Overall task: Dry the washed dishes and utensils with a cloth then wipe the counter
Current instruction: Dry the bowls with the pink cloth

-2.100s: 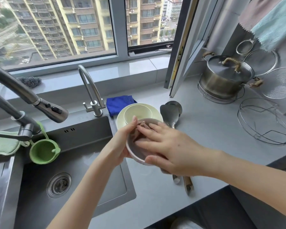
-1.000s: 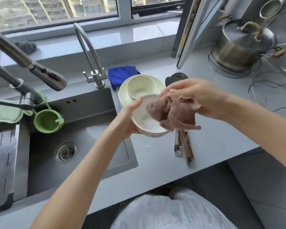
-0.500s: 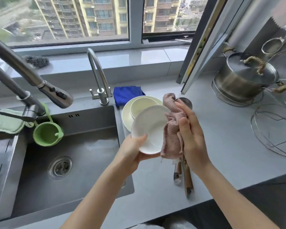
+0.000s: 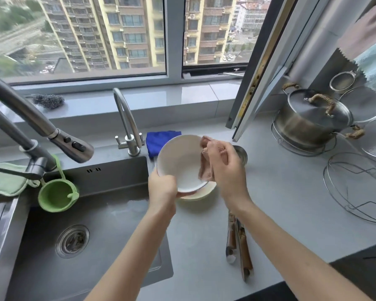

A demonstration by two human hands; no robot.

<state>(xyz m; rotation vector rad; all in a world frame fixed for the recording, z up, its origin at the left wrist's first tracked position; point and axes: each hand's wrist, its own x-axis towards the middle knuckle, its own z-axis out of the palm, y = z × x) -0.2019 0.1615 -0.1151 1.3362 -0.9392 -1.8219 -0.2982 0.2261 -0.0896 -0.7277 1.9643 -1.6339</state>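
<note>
Kitchen counter (image 4: 280, 203), beneath a wide window (image 4: 96, 40): we are drying a white bowl (image 4: 180, 164) just past the right edge of the sink (image 4: 109, 181). Our left hand (image 4: 163, 190) is gripping the bowl by its near rim, fingers curled round the edge, and is tilting it so the open face is turning up towards us. Our right hand (image 4: 224, 168) is closed round a bunched pink cloth (image 4: 205, 170) and is pressing it against the inside wall on the bowl's right.

The bowl is sitting directly to the left of the right hand, touching the cloth, and just beyond the left hand. Both hands are holding it above a pale plate (image 4: 204, 193) that is resting on the counter under them.

Most of the bowl's inside is lying bare to the left of the cloth, so we are judging that the wipe has to travel leftwards, from the right hand towards the left.

Waiting for their turn, the utensils (image 4: 240, 246) are lying on the counter below the right wrist. Their long handles are pointing back towards us and their heads are running away under the right hand. The right hand is the nearer one to them, though it is full of cloth. A blue cloth (image 4: 159, 142) is lying beyond the bowl, away from both hands.
</note>
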